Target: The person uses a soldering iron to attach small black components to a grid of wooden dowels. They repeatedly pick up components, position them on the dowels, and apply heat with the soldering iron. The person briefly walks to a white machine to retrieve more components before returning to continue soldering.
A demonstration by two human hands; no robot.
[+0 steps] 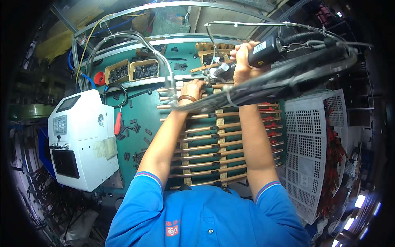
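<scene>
My right hand (pixel 244 66) is wrapped round a black powered screwdriver (pixel 265 52), held tilted over the far side of the bench. Its metal nose and clear feed fitting (pixel 218 72) point down and left. My left hand (pixel 191 88) lies over the farthest of several copper-coloured rods (pixel 207 138), close to the screwdriver's nose. The left fingers curl over a rod; their tips are partly hidden. Across notched wooden strips (pixel 222 132) the rods lie in a row, with small black pieces along them and red parts (pixel 269 123) near their right ends.
A white machine (pixel 84 138) stands at left, beside a red-handled screwdriver (pixel 118 123). Loose black pieces (pixel 132 125) lie on the green bench. Cardboard boxes of black parts (pixel 144 71) sit beyond. A black arm with hoses (pixel 288 82) crosses above my right forearm. White perforated panels (pixel 304 140) stand at right.
</scene>
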